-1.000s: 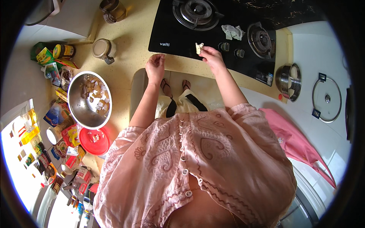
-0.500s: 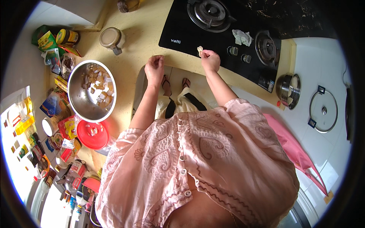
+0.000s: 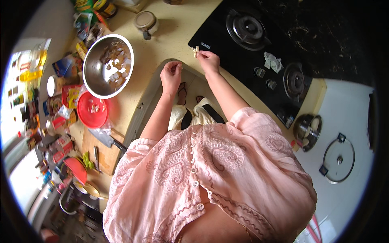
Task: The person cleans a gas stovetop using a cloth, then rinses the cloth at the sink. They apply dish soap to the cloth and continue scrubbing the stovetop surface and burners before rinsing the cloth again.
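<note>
1. On my feed, the right hand (image 3: 208, 60) pinches a small, crumpled pale piece (image 3: 195, 51) between thumb and fingers; I cannot tell what it is made of.
2. I see that piece jutting from the fingertips by the near-left corner of the black gas stove (image 3: 219, 32).
3. My left hand (image 3: 171, 76) is well apart from it, by the table (image 3: 166, 34) edge, fingers curled in; I cannot tell whether they hold anything.
4. To my left, a steel bowl (image 3: 94, 79) contains translucent chunks (image 3: 117, 65).
5. Just beside it, I see a red dish (image 3: 85, 111) bearing small white bits (image 3: 95, 108).
6. Nearer me, a broad knife (image 3: 102, 139) lies partly over a wooden board (image 3: 106, 160).
7. Beyond the left hand I see a lidded jar (image 3: 145, 21); a crumpled tissue (image 3: 272, 62) rests on the stove.
</note>
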`<action>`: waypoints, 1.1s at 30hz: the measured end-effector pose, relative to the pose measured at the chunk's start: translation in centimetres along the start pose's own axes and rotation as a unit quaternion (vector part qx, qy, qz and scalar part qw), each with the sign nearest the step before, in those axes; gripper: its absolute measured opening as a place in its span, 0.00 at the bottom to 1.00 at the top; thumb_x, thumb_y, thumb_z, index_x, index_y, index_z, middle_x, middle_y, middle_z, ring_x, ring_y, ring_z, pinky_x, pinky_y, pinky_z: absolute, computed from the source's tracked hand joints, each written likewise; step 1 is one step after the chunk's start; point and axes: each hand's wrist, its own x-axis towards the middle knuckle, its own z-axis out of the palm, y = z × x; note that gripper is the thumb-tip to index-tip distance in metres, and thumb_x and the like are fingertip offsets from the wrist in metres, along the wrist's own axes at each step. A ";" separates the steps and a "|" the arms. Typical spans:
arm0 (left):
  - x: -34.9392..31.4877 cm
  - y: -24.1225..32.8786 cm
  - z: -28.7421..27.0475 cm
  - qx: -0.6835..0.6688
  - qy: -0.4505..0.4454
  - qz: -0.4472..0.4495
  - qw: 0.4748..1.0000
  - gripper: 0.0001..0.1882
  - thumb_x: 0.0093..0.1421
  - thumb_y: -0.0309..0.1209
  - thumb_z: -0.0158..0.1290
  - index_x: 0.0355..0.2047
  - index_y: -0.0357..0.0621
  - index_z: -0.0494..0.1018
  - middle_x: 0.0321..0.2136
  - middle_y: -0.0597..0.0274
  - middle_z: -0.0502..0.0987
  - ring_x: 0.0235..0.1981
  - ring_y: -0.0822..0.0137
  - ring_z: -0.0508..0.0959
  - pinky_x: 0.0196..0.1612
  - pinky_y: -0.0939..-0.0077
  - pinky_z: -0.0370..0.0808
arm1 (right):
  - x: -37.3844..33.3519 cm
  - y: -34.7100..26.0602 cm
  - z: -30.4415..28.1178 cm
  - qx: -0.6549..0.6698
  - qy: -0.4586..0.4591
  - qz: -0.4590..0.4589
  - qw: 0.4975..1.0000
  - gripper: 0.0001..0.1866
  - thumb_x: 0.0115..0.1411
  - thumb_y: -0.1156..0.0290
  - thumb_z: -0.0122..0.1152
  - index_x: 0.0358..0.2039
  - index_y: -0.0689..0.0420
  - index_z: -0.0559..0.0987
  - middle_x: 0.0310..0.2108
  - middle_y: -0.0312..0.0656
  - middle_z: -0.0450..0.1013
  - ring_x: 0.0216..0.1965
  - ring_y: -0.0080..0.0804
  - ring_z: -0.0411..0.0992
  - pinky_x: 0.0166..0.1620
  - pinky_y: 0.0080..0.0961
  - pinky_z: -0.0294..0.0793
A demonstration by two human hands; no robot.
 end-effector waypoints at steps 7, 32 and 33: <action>-5.5 -1.1 0.7 -0.107 0.089 -0.015 0.990 0.07 0.53 0.26 0.50 0.30 0.35 0.73 0.24 0.61 0.76 0.25 0.75 0.75 0.30 0.83 0.71 | -3.9 -1.8 -3.9 0.381 -0.343 0.279 0.812 0.07 0.55 0.79 0.48 0.33 0.55 0.72 0.26 0.34 0.67 0.26 0.18 0.64 0.21 0.10 0.59; -47.4 -11.5 -20.6 -0.223 0.628 -0.108 0.737 0.07 0.56 0.29 0.48 0.30 0.37 0.72 0.26 0.62 0.75 0.24 0.77 0.73 0.28 0.86 0.71 | -42.6 8.8 15.1 -0.157 -0.741 0.269 0.595 0.11 0.56 0.71 0.53 0.38 0.60 0.68 0.27 0.36 0.68 0.26 0.19 0.68 0.27 0.12 0.71; -49.3 -12.9 -21.7 -0.221 0.652 -0.090 0.720 0.07 0.57 0.28 0.48 0.30 0.37 0.72 0.26 0.63 0.75 0.24 0.78 0.73 0.28 0.86 0.70 | -44.8 9.8 16.3 -0.172 -0.745 0.264 0.588 0.10 0.56 0.71 0.52 0.38 0.61 0.68 0.27 0.36 0.68 0.27 0.19 0.69 0.28 0.12 0.71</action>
